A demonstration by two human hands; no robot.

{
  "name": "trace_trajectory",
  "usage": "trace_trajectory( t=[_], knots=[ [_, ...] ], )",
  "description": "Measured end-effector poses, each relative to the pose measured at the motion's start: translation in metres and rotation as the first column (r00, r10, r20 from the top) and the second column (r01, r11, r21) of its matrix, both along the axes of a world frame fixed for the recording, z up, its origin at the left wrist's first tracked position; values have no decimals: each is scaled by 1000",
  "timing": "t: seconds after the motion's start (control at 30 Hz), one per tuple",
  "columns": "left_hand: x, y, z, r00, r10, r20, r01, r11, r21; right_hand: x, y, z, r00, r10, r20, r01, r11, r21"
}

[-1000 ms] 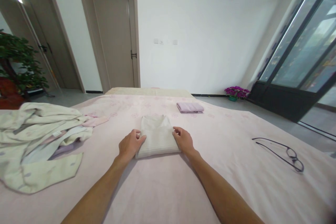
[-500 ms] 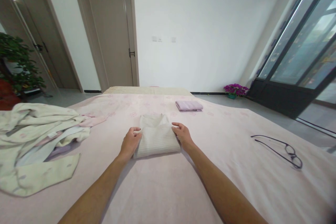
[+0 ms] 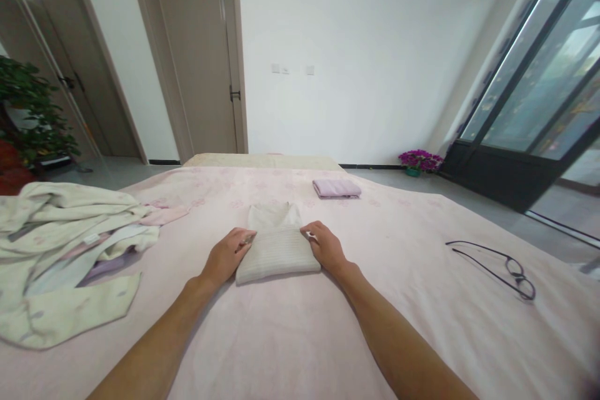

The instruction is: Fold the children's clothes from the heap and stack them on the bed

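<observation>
A pale striped garment [image 3: 279, 253] lies partly folded on the pink bedspread [image 3: 262, 337], its narrower collar-like end pointing away from me. My left hand [image 3: 229, 253] pinches its left edge near the upper fold. On the opposite side, my right hand [image 3: 324, 247] grips the right edge at about the same height, thumb and forefinger together. Both hands rest low against the cloth. Beyond them, to the right, sits a neatly folded lilac cloth [image 3: 336, 189].
A loose heap of cream and pink clothes [image 3: 70, 237] covers the left of the bed. Black-framed glasses [image 3: 510, 272] lie at the right. Past the bed stand a door [image 3: 197, 62], a white wall and a pot of purple flowers [image 3: 419, 161].
Both hands have shifted slightly inward along the upper fold, fingers now closed on the garment's edges. The front flap looks flatter. The other things have stayed in place.
</observation>
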State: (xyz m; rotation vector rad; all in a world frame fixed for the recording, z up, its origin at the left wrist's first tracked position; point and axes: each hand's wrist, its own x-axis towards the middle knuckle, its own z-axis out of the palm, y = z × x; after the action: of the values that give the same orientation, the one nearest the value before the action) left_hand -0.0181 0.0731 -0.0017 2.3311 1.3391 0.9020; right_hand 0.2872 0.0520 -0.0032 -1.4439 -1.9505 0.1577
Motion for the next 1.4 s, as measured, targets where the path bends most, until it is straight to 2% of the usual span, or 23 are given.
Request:
trace_trajectory(
  t=[0.1, 0.23, 0.37, 0.6, 0.93, 1.0, 1.17, 1.3, 1.4],
  knots=[
    [-15, 1, -2, 987, -131, -97, 133, 991, 19, 15, -8, 4, 973, 205, 104, -202, 979, -36],
    [-31, -2, 0, 954, -204, -220, 211, 977, 11, 33, -19, 4, 935, 302, 183, -300, 953, -43],
    [-38, -1, 1, 923, -249, -293, 248, 968, -41, 39, -27, 2, 928, 315, 198, -312, 949, -50],
    [-41, -2, 4, 902, -276, -331, 255, 961, -106, 32, -29, 7, 927, 277, 253, -271, 961, -60],
    [-44, 4, -7, 872, -294, -392, 254, 955, -153, 29, -23, 2, 958, 272, 92, -271, 962, -26],
    [-43, 3, -10, 885, -266, -382, 241, 964, -112, 28, -23, 1, 947, 319, 30, -319, 948, -13],
    [-33, 3, -16, 935, -179, -305, 218, 971, 97, 25, -19, -3, 906, 422, -26, -421, 907, 28],
    [-25, 10, -15, 963, -141, -231, 189, 961, 202, 22, -12, -6, 921, 388, -32, -386, 920, 60],
    [-24, 10, -11, 967, -201, -156, 234, 943, 237, 20, -13, -3, 931, 363, -43, -360, 931, 65]
  ],
)
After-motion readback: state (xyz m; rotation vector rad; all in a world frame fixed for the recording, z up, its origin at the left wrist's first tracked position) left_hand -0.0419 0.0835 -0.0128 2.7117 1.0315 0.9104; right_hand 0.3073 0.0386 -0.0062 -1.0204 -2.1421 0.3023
